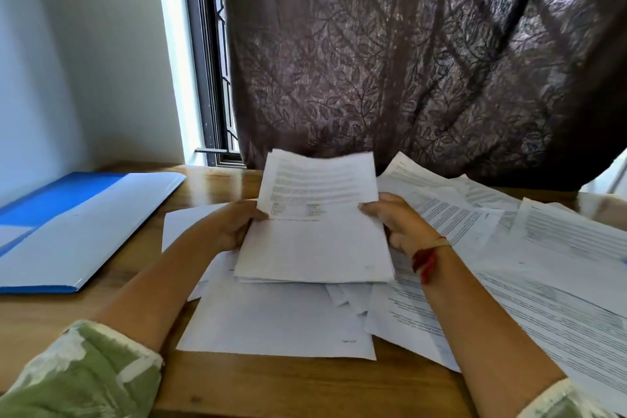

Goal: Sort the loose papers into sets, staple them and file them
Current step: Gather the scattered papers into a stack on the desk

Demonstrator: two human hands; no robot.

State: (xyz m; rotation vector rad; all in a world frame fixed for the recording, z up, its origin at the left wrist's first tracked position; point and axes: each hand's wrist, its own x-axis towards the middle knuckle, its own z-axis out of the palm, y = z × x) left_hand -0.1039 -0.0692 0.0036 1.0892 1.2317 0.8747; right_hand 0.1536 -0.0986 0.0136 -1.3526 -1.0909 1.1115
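A small stack of printed sheets [315,234] is lifted above the wooden table [271,383] at the centre, its top edge tilted up and away. My left hand [234,224] grips the stack's left edge, thumb on top. My right hand [397,224] grips the right edge the same way. More loose papers [509,248] lie fanned over the right half of the table, and a few blank-looking sheets [278,322] sit under the held stack. An open blue file folder [78,224] lies flat at the left. No stapler is in view.
A dark patterned curtain [424,61] hangs right behind the table, with a window frame [210,78] and white wall at the back left. Bare wood shows along the table's front edge and between folder and papers.
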